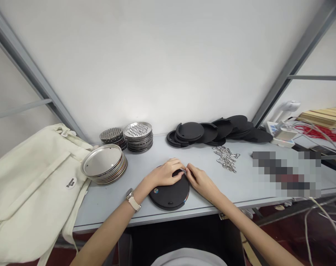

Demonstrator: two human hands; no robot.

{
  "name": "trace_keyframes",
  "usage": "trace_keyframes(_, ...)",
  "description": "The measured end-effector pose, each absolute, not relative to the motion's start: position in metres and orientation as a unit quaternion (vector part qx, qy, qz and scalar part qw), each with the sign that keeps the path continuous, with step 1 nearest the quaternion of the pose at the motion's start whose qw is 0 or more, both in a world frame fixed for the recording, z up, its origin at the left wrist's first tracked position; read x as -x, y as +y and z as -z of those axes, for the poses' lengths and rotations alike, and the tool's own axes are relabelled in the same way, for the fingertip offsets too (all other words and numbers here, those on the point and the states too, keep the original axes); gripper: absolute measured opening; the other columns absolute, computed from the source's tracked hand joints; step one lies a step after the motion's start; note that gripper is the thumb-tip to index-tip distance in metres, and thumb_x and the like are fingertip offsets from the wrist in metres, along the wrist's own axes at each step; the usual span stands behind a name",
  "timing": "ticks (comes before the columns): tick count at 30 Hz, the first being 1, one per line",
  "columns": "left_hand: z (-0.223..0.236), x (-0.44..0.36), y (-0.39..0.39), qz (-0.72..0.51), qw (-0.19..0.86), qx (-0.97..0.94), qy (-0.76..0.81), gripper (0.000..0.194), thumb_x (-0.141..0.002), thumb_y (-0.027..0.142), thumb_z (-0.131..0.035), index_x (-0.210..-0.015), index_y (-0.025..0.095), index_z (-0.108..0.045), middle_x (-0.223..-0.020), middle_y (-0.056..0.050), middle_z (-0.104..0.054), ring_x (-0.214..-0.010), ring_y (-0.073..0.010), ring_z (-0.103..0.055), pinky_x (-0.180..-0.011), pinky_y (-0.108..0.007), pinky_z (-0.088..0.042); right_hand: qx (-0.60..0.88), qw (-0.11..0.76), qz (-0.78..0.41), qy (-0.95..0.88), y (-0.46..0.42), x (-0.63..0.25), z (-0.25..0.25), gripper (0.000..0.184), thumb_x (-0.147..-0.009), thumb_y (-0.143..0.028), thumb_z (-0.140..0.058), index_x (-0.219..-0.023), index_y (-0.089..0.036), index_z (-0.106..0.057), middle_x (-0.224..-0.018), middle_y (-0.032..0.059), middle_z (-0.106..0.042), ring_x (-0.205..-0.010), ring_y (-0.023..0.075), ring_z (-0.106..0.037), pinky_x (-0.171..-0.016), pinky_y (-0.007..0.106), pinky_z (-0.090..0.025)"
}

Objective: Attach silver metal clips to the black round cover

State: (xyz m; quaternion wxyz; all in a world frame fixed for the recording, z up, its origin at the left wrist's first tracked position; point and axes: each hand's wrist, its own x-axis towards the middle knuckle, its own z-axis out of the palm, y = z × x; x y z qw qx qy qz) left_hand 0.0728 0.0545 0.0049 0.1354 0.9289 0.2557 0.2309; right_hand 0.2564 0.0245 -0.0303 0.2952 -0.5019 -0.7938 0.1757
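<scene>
A round black disc-shaped case (168,194) lies flat near the table's front edge, with a small coloured sticker and an oval hole on its face. My left hand (168,173) rests over its upper part, fingers curled towards the far right rim. From the right, my right hand (199,179) meets it there in a pinch. Between the fingertips of both hands shows a bit of a small silver metal clip (182,170), mostly hidden. To the right lies a loose heap of similar silver clips (227,159).
Metal discs (101,160) stand stacked at left, with stacks of grater discs (138,136) behind. Black round covers (191,132) lie overlapping along the wall. A cream bag (37,192) leans at the left edge. Wooden pieces (323,116) and red cords (320,133) are far right.
</scene>
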Motion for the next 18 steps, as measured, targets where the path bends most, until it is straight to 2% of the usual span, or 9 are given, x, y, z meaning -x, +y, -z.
trace_keyframes(11,-0.0051,-0.0744,0.0536,-0.237,0.124,-0.93,0.253,0.013,-0.087,0.016,-0.046,-0.094,0.017,-0.057,-0.092,-0.005,-0.058,-0.094,-0.0164,-0.054,-0.091,-0.03,-0.043,0.502,0.312,-0.206,-0.78,0.0238,-0.2557,0.0292,0.02,-0.091,-0.029,-0.037,-0.072,-0.023,-0.032,-0.061,-0.0046,-0.045,-0.052,0.0122,-0.04,-0.053,0.023,-0.03)
trace_keyframes(18,-0.0074,-0.0748,0.0526,-0.233,0.103,-0.932,0.258,0.016,-0.086,0.017,-0.047,-0.099,0.018,-0.057,-0.095,-0.005,-0.059,-0.094,-0.0178,-0.054,-0.089,-0.032,-0.042,0.508,0.316,-0.189,-0.779,0.0241,-0.2578,0.0274,0.017,-0.088,-0.023,-0.038,-0.071,-0.023,-0.035,-0.059,-0.0051,-0.043,-0.051,0.0119,-0.039,-0.051,0.023,-0.031)
